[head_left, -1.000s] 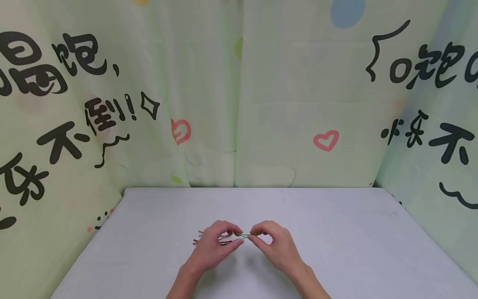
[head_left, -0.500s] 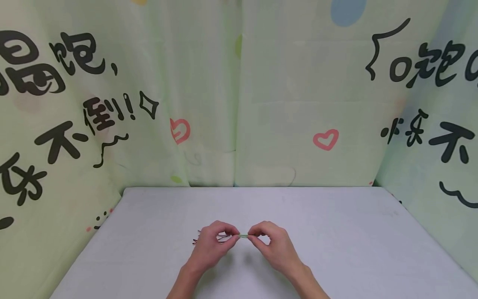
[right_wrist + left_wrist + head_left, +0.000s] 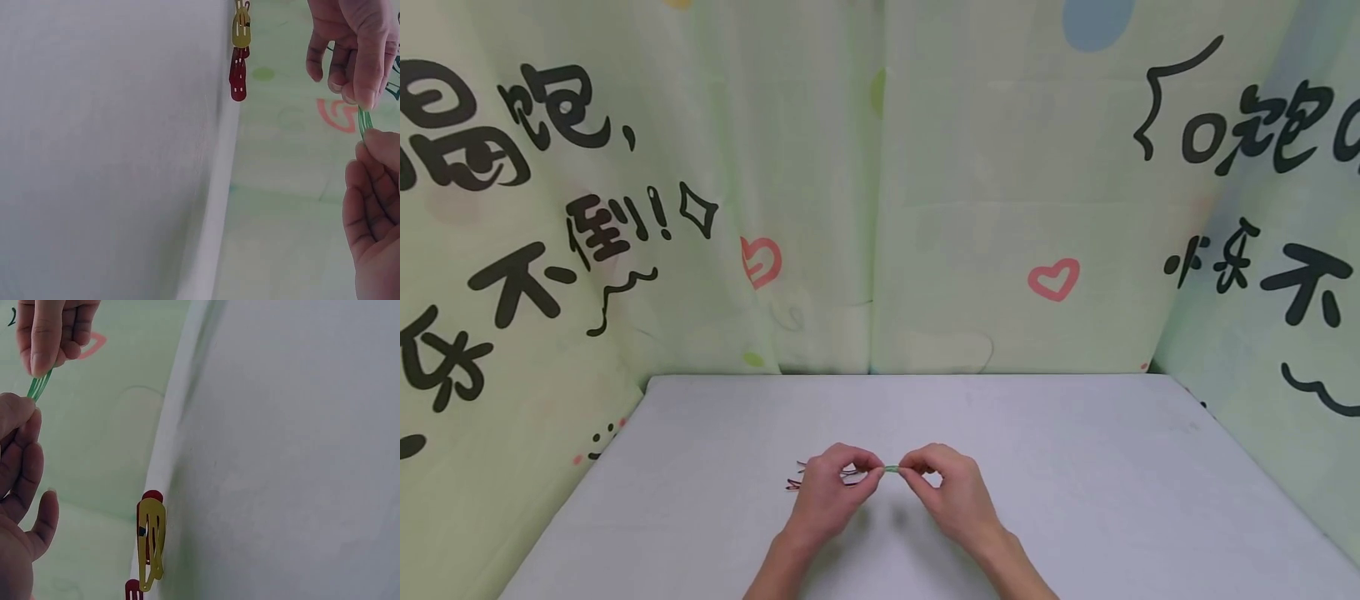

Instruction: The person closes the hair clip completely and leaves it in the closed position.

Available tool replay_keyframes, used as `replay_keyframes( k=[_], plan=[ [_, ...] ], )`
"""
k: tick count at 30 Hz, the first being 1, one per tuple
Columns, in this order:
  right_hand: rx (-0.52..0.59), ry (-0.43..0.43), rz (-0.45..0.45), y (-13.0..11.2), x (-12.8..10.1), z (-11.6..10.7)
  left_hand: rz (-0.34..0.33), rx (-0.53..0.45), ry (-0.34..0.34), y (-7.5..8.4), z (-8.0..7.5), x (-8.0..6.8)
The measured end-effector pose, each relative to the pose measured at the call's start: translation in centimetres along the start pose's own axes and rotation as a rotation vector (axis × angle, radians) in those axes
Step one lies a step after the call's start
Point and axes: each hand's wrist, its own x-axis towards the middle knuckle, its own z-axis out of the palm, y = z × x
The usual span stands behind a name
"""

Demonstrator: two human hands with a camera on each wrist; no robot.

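Both hands hold a green snap hair clip (image 3: pixel 891 469) between them, above the table. My left hand (image 3: pixel 831 492) pinches one end between thumb and fingertip. The other end is pinched by my right hand (image 3: pixel 951 492). Slits run along the clip's green body in the left wrist view; its ends are covered by the fingers. On the table beyond the left hand lie yellow hair clips (image 3: pixel 152 534) and red hair clips (image 3: pixel 238 78), overlapping one another. From the head view these are mostly hidden behind the left hand, with only thin dark tips showing.
A white table (image 3: pixel 1075 467) spreads out under the hands. Pale green printed curtains (image 3: pixel 955 208) with black characters and hearts hang behind it and on both sides.
The left thumb and index finger, apart a second ago, have come together on the green hair clip's left end. The right hand keeps its pinch and has hardly moved.
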Motion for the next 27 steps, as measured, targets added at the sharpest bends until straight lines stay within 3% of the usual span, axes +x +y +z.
replay_keyframes(
  k=[8,19,27],
  plan=[
    [-0.01,-0.024,-0.023,0.3,0.0,0.0,-0.025,0.003,-0.008,0.0,-0.2,0.0],
    [-0.183,0.003,-0.15,0.6,-0.1,0.1,-0.084,-0.025,-0.056,-0.2,-0.5,0.0],
    [-0.221,-0.015,-0.096,1.5,-0.2,-0.7,-0.108,-0.048,-0.073,-0.7,-1.5,0.1]
  ],
)
